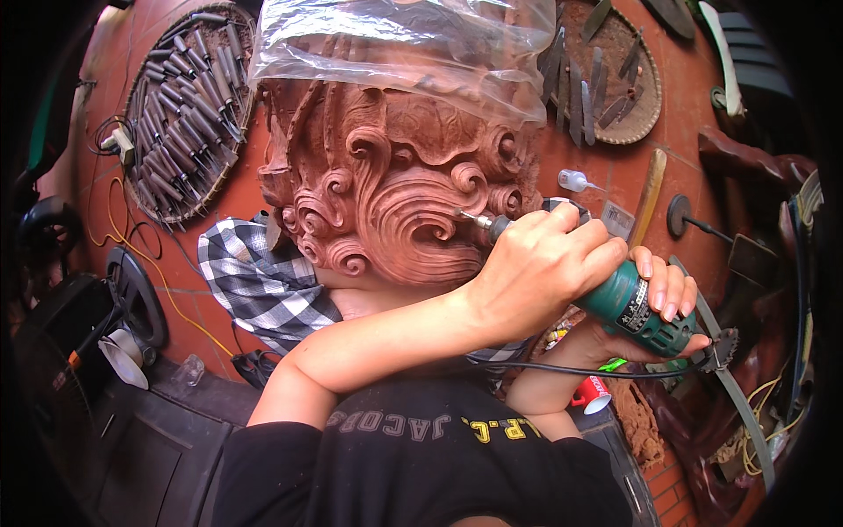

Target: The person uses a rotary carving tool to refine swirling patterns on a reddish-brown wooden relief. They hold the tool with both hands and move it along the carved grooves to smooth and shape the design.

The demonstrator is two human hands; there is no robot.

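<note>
In front of me is a reddish-brown wood carving (395,198) with swirling waves and curled scrolls. Both my hands grip a green electric die grinder (612,297), tilted so that its nose points up and left. My left hand (537,270) reaches across from the left and wraps over the grinder's front end. Around its rear body my right hand (669,290) is closed, with fingers showing on top. A thin metal bit (472,216) sticks out at the carving's large wave; whether it touches the wood I cannot tell. The grinder's black cord (606,372) trails leftward.
Clear plastic sheeting (395,53) covers the carving's far part. A basket of chisels (189,123) lies at far left, another basket with flat blades (645,97) at far right. Nearer on the right are a small bottle (575,181), a wooden stick (651,195) and a red cup (594,397).
</note>
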